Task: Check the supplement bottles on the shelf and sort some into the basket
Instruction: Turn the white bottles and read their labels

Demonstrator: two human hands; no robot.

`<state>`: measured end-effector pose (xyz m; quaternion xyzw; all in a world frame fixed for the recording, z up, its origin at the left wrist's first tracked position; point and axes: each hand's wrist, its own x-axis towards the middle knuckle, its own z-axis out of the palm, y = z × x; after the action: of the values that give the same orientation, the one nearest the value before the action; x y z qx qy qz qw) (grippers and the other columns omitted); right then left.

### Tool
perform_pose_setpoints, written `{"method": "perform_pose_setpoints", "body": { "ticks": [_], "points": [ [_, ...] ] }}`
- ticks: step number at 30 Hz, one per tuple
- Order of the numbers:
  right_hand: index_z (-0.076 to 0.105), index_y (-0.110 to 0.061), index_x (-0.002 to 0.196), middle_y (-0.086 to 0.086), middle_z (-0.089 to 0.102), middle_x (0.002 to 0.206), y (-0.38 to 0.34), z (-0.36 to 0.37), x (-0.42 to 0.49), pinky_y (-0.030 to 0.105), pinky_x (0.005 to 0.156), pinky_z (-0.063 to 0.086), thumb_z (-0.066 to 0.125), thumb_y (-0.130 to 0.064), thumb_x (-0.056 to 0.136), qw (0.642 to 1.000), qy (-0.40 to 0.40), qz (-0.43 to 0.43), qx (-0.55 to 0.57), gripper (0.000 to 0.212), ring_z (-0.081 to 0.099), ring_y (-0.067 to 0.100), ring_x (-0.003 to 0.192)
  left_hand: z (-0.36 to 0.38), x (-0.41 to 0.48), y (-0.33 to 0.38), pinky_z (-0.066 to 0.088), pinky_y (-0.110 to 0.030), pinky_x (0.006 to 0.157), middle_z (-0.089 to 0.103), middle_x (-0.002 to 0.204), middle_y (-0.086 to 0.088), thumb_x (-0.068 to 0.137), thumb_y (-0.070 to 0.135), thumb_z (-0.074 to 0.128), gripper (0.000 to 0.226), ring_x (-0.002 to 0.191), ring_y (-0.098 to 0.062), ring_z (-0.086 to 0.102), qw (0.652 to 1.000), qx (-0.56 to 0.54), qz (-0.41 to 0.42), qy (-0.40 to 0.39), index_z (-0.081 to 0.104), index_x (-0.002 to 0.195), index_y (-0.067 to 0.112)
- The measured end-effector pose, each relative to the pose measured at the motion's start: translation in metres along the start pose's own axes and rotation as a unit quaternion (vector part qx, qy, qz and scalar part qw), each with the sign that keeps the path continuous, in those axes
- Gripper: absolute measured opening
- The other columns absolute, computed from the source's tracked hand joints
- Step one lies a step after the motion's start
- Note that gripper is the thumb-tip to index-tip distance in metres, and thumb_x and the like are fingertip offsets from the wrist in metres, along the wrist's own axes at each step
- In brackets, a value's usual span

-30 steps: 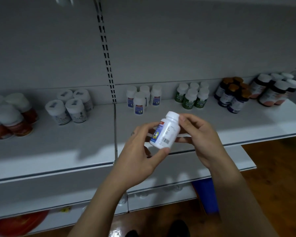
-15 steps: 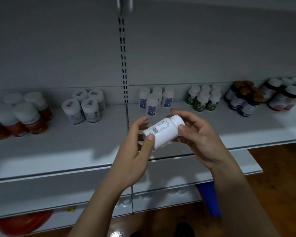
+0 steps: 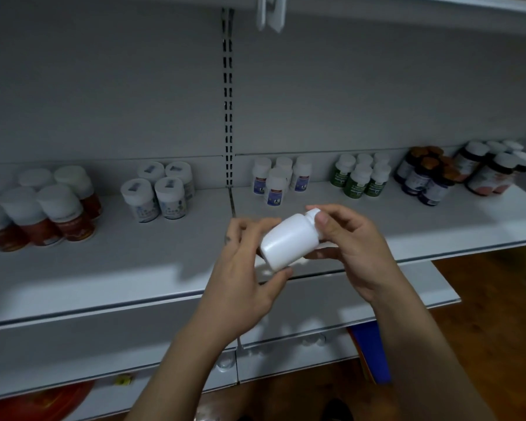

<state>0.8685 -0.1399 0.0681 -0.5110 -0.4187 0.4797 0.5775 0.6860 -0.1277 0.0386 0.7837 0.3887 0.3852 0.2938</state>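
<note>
Both bare forearms reach up from the near edge and converge at centre, the 2 hands facing each other. The left hand (image 3: 246,268) shows its back to the camera, thumb under the base of a white bottle (image 3: 289,238) and fingers (image 3: 240,233) curled behind it. The right hand (image 3: 353,247) pinches the cap end, thumb pressed at the neck, other fingers wrapped over and beneath.

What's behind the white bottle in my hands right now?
Behind the white bottle lies the grey shelf, with four blue-labelled bottles standing farther back by the wall. The bottle hides the shelf patch directly behind it and parts of the left hand and right hand.
</note>
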Motion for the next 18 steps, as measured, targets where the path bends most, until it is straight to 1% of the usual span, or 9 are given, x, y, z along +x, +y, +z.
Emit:
{"method": "perform_pose_setpoints", "body": {
  "ticks": [2,4,6,8,10,12,15,16,18],
  "points": [
    [0.07,-0.011,0.091,0.004,0.07,0.083,0.001,0.005,-0.001,0.025,0.056,0.054,0.063,-0.044,0.072,0.999,0.032,0.013,-0.025,0.039,0.066,0.013,0.07,0.001,-0.001,0.001,0.039,-0.007,0.074,0.043,0.116,0.008,0.083,0.034,0.072,0.052,0.095,0.001,0.049,1.0,0.006,-0.001,0.004,0.043,0.126,0.034],
    [0.07,-0.012,0.091,0.005,0.071,0.082,0.002,0.006,-0.002,0.025,0.059,0.055,0.059,-0.049,0.073,0.998,0.04,0.019,-0.035,0.043,0.067,0.014,0.073,0.0,-0.001,0.001,0.039,-0.008,0.07,0.051,0.112,0.011,0.087,0.041,0.066,0.045,0.091,0.0,0.052,1.0,-0.01,-0.017,0.002,0.045,0.125,0.03],
    [0.071,-0.014,0.098,0.001,0.073,0.089,0.001,0.004,-0.003,0.026,0.064,0.056,0.058,-0.043,0.077,0.999,0.016,0.008,-0.028,0.038,0.069,0.013,0.081,-0.001,-0.001,0.002,0.039,-0.009,0.065,0.057,0.102,0.015,0.09,0.049,0.056,0.036,0.084,0.0,0.055,0.998,-0.044,-0.052,0.004,0.046,0.12,0.031],
    [0.068,-0.015,0.109,-0.002,0.073,0.096,-0.001,0.001,-0.005,0.026,0.069,0.056,0.059,-0.031,0.079,1.0,-0.013,0.0,-0.005,0.035,0.068,0.011,0.086,0.0,0.001,0.003,0.04,-0.011,0.06,0.061,0.091,0.016,0.091,0.058,0.045,0.033,0.077,0.0,0.058,0.993,-0.073,-0.087,0.011,0.047,0.113,0.033],
    [0.063,-0.015,0.118,-0.002,0.073,0.098,-0.003,-0.002,-0.006,0.026,0.071,0.056,0.06,-0.021,0.079,0.999,-0.036,-0.002,0.023,0.04,0.068,0.012,0.088,0.002,0.003,0.006,0.042,-0.014,0.058,0.064,0.081,0.014,0.092,0.064,0.033,0.039,0.073,-0.002,0.061,0.989,-0.09,-0.112,0.016,0.049,0.107,0.032],
    [0.06,-0.013,0.121,-0.001,0.074,0.099,-0.005,-0.005,-0.007,0.026,0.073,0.056,0.06,-0.015,0.078,0.998,-0.045,-0.007,0.038,0.043,0.068,0.013,0.09,0.005,0.005,0.009,0.043,-0.015,0.057,0.065,0.075,0.009,0.085,0.069,0.025,0.049,0.07,-0.004,0.061,0.988,-0.094,-0.125,0.009,0.05,0.104,0.03],
    [0.061,-0.013,0.119,-0.003,0.074,0.095,-0.007,-0.007,-0.008,0.027,0.071,0.057,0.06,-0.012,0.077,0.998,-0.03,-0.016,0.046,0.042,0.069,0.012,0.088,0.007,0.008,0.009,0.044,-0.015,0.057,0.065,0.078,0.008,0.086,0.073,0.024,0.05,0.071,-0.003,0.062,0.987,-0.094,-0.126,-0.02,0.049,0.106,0.034],
    [0.062,-0.013,0.117,-0.003,0.073,0.093,-0.006,-0.008,-0.008,0.027,0.07,0.058,0.061,-0.012,0.076,0.999,-0.02,-0.017,0.046,0.041,0.068,0.012,0.085,0.008,0.009,0.008,0.045,-0.015,0.06,0.066,0.084,0.011,0.086,0.075,0.027,0.049,0.076,-0.002,0.062,0.987,-0.096,-0.124,-0.033,0.048,0.108,0.037],
    [0.064,-0.013,0.114,-0.003,0.072,0.09,-0.005,-0.008,-0.007,0.027,0.067,0.057,0.062,-0.016,0.076,0.999,0.009,-0.012,0.042,0.038,0.068,0.011,0.081,0.011,0.009,0.004,0.047,-0.017,0.068,0.061,0.1,0.016,0.082,0.072,0.047,0.044,0.09,-0.001,0.06,0.987,-0.093,-0.119,-0.052,0.048,0.111,0.039]
  ]
}}
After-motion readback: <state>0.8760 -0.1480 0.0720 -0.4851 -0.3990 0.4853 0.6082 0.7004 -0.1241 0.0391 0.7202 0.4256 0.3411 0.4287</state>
